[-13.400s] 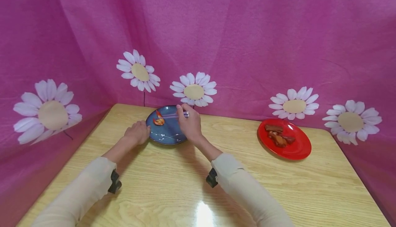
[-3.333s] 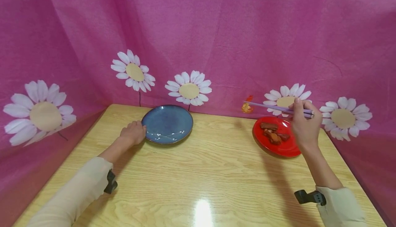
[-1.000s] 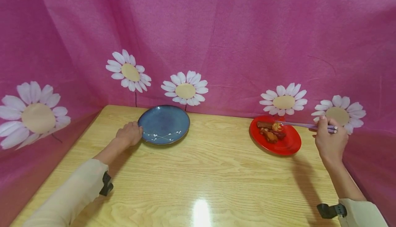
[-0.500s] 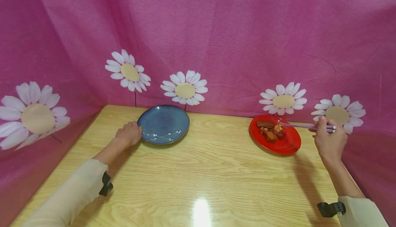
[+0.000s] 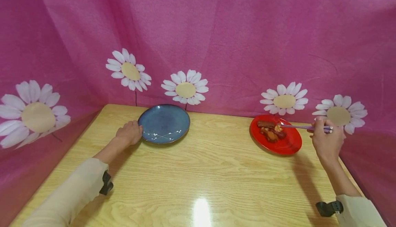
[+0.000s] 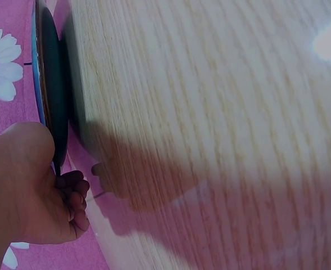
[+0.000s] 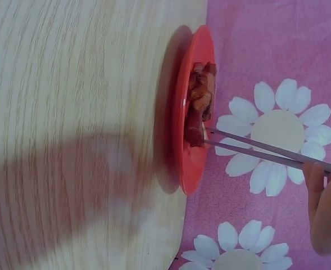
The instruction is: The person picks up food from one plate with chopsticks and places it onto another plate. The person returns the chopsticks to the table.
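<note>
My left hand [image 5: 129,132] holds the left rim of a round blue plate [image 5: 164,118] with a white blossom pattern; in the left wrist view the thumb lies by the rim and the fingers curl at its underside. My right hand [image 5: 328,141] grips a pair of purple chopsticks [image 5: 301,127] to the right of a red plate [image 5: 289,146]. Their tips reach a small red-and-yellow shrimp-like piece [image 5: 278,128] lying among brown, glazed meat pieces [image 5: 269,136] on that plate. Seen from the right wrist, the chopsticks [image 7: 261,149] stand slightly spread at the tips.
Both plates stand toward the back of a light wooden table [image 5: 185,172]. A pink cloth [image 5: 216,41] with large white daisies hangs behind and along the sides. Black camera mounts sit on both sleeves.
The shrimp-like piece has gone from the blue plate to the red one, carried rightward in the chopsticks. Lately my right hand has shifted slightly left; the left hand stays at the blue plate.
</note>
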`<state>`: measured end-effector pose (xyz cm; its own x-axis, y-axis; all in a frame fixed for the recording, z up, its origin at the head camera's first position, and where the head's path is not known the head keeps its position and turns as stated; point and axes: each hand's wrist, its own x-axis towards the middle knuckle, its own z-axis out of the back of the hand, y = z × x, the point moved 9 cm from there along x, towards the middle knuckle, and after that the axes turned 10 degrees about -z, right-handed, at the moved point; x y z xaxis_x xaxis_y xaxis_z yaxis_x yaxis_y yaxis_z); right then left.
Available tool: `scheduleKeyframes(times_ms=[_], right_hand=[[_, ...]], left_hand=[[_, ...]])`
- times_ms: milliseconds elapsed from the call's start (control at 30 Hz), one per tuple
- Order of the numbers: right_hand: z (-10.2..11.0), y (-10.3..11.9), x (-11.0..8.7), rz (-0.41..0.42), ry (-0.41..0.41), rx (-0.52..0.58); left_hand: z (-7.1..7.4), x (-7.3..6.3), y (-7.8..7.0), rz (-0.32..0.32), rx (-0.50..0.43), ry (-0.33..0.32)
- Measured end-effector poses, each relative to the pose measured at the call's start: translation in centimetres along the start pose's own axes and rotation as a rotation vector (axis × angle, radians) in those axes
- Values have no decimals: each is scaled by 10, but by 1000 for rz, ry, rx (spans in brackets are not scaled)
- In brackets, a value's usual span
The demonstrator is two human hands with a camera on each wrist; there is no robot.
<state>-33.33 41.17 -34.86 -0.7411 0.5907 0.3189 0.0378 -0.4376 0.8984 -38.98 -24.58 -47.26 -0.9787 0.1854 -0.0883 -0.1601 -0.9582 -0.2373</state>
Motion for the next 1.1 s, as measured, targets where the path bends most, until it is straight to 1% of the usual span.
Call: scheduleKeyframes(times_ms=[233, 400, 500, 600, 633, 733, 800, 933, 1033, 1100], right_hand=[[7, 4, 1, 8, -41, -48], [8, 10, -4, 11, -27, -43], [6, 15, -8, 0, -6, -1], [1, 24, -14, 14, 36, 71], [-2, 28, -17, 26, 57, 97], [-12, 44, -26, 80, 116, 127], [-18, 53, -33, 107, 148, 121], [-29, 64, -43, 132, 175, 78], [-39, 72, -52, 140, 223, 101], [-46, 84, -62, 176, 268, 130]], left_hand=[[2, -1, 1, 7, -1, -5], [2, 0, 0, 0, 3, 8], [3, 0, -1, 2, 1, 11], [3, -1, -2, 4, -3, 14], [3, -1, -2, 4, -4, 15], [3, -1, -2, 4, -6, 15], [2, 0, -1, 4, -5, 14], [2, -1, -1, 4, -5, 14], [2, -1, -1, 5, -5, 17], [1, -1, -1, 7, -7, 20]])
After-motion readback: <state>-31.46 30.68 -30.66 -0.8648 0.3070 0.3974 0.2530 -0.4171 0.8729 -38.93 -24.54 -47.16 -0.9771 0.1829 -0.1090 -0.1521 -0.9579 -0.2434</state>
